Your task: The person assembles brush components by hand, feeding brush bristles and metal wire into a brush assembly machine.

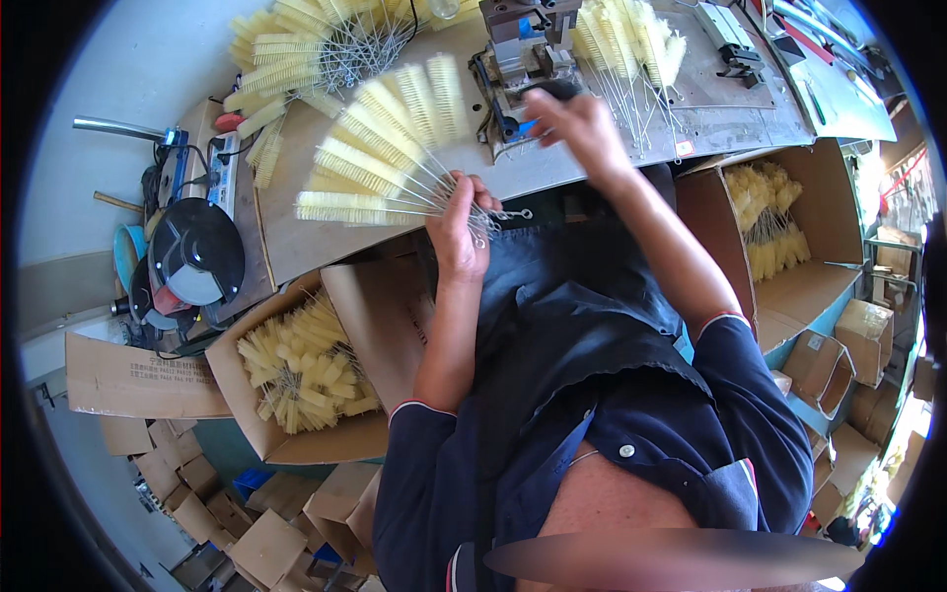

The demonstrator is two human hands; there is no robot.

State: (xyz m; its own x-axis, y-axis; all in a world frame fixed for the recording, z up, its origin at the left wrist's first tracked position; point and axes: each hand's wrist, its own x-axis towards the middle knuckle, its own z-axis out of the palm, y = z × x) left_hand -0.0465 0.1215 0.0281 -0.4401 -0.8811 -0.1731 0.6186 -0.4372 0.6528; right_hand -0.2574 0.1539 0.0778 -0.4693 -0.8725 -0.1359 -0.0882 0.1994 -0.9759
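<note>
My left hand [464, 222] is closed round the wire stems of several bottle brushes [380, 148]. Their pale yellow bristle heads spread like a fan to the upper left, over the workbench. The looped wire ends stick out on the right side of my fist. My right hand [577, 133] is raised in front of a small metal bench machine [528, 49], its fingers apart, slightly blurred and pointing left. Just behind those fingers is a black part of the machine [552, 89]; whether they touch it I cannot tell. I see nothing held in this hand.
More brushes [296, 49] are heaped at the bench's far left, and another bunch [631, 44] lies right of the machine. Open cartons of brushes stand below the bench at left [306, 449] and right [789, 306]. A black round-guarded tool [197, 252] sits at the left.
</note>
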